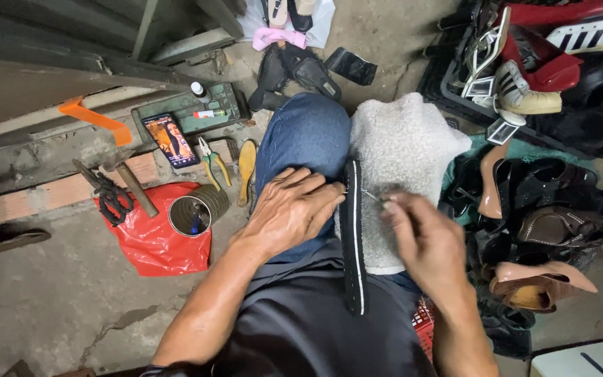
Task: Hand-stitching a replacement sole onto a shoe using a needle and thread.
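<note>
Left hand (291, 209): laid flat on the blue-jeaned knee (305, 136), fingers spread slightly, fingertips pressed against the sole's edge; nothing is gripped.
Right hand (423, 237): fingers pinched together on a thin needle (370, 196), whose tip is pointed at the sole.
Sole (352, 237): a black strip with a white edge, held upright between the knees, beside the white towel (399, 150).
Packages: a red plastic bag (155, 241) is spread on the floor under an open tin (190, 215); a small white bottle (199, 91) is stood on the green box (190, 112).
</note>
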